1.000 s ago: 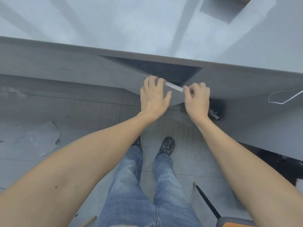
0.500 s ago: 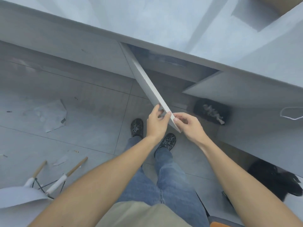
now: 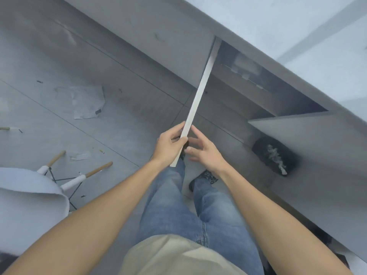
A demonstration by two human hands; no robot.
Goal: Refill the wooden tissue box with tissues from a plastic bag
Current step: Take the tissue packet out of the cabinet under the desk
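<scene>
Left hand (image 3: 168, 142) fingers pinching pale cabinet door (image 3: 200, 96) edge – right hand (image 3: 204, 151) fingers spread beside it

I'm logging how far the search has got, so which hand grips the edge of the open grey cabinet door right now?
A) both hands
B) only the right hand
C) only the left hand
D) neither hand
C: the left hand pinches the open grey cabinet door at its edge, while the right hand is spread open just beside it.

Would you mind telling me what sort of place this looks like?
Probably an office or workroom under fit-out: a grey counter with a cabinet door swung open, a tiled floor littered with paper scraps, and a white chair.
</scene>
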